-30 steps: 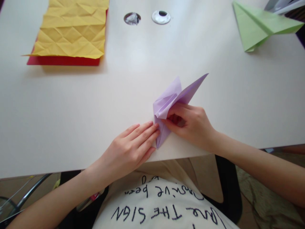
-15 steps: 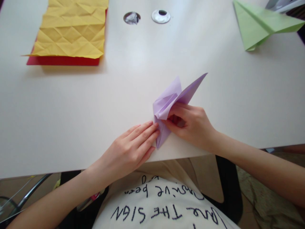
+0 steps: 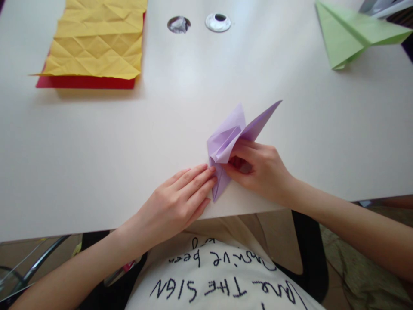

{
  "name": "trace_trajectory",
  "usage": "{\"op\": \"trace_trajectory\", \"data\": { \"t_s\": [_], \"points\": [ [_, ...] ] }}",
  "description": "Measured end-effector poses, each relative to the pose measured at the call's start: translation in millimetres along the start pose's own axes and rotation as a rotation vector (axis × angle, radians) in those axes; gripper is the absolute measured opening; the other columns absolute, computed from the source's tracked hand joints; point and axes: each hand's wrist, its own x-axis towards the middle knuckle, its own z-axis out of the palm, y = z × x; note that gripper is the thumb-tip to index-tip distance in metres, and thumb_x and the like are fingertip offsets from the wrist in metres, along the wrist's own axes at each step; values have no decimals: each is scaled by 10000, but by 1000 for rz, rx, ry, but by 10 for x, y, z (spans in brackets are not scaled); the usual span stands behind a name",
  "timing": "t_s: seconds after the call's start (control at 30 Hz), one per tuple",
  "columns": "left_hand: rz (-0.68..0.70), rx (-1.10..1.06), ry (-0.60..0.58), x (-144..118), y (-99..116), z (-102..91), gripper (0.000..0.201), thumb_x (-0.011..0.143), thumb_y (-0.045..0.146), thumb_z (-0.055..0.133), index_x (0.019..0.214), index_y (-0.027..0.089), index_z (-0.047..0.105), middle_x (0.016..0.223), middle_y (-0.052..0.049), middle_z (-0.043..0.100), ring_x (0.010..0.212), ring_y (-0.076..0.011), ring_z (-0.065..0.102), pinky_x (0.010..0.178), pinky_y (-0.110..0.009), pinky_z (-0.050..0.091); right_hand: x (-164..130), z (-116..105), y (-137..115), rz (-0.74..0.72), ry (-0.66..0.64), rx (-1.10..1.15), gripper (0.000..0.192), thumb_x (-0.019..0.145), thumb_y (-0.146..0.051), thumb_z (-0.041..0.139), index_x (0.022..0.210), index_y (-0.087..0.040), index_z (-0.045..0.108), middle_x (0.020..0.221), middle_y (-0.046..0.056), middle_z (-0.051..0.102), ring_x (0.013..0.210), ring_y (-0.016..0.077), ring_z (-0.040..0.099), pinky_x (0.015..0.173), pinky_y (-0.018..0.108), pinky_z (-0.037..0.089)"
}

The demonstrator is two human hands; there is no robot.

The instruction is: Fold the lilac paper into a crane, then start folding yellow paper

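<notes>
A partly folded sheet of purple origami paper (image 3: 226, 134) stands near the table's front edge, its flaps raised and one long point reaching up to the right. My right hand (image 3: 258, 168) pinches the raised flap from the right side, with some fingertips hidden behind the paper. On the left, my left hand (image 3: 187, 193) lies flat, fingers stretched out, and its fingertips touch the lower left edge of the paper. The paper's lower tip points toward me between the two hands.
The white table (image 3: 97, 163) carries creased yellow paper (image 3: 97, 43) over red paper (image 3: 97, 82) at the far left. A green folded paper (image 3: 348, 36) lies far right. At the back are a round hole (image 3: 179, 24) and a white disc with a black spot (image 3: 218, 22).
Almost nothing differs. The raised purple flap has shifted very slightly down and to the right with my right hand; my left hand stays in place.
</notes>
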Motion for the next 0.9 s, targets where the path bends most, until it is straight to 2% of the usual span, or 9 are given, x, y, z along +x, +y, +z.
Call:
{"op": "trace_trajectory", "data": {
  "t_s": [0.2, 0.37, 0.57, 0.77, 0.9],
  "points": [
    [-23, -38, -6, 12, -9, 5, 319, 890, 187, 474, 1185, 85, 541, 1271, -115, 561, 1229, -220, 473, 1006, -366, 438, -2, -1, 0, 2, -14, -10, 69, 715, -114, 569, 681, -169, 546, 645, -9, 576, 529, 80, 482, 497, 191, 375],
    [-70, -77, -78, 14, -36, -2, 381, 908, 230, 452, 1266, 101, 465, 1318, -101, 519, 1251, -201, 432, 1047, -374, 370, -6, 9, 5, 10, 3, -6, 49, 711, -124, 573, 693, -167, 562, 644, -13, 567, 523, 79, 476, 491, 194, 373],
    [-96, -72, -157, 28, -116, -46, 299, 929, 262, 413, 1192, 191, 536, 1386, -66, 448, 1293, -230, 376, 1055, -440, 316, -20, 14, -1, 44, 0, 33, 44, 725, -134, 559, 721, -176, 573, 667, -9, 575, 547, 90, 504, 514, 202, 391],
    [-70, -42, -191, 91, -128, -118, 300, 921, 265, 423, 1178, 180, 551, 1361, -65, 477, 1268, -245, 402, 1037, -441, 350, -11, 12, -17, 55, 31, 33, 18, 740, -162, 571, 732, -175, 579, 670, -4, 600, 560, 99, 535, 529, 205, 409],
    [-21, 33, -150, 111, -100, -105, 288, 908, 232, 439, 1150, 145, 570, 1315, -88, 521, 1229, -255, 449, 1004, -429, 401, -12, 10, -8, 26, 75, -30, 24, 739, -155, 564, 728, -173, 576, 695, 2, 614, 558, 95, 534, 521, 199, 401]
  ]
}}
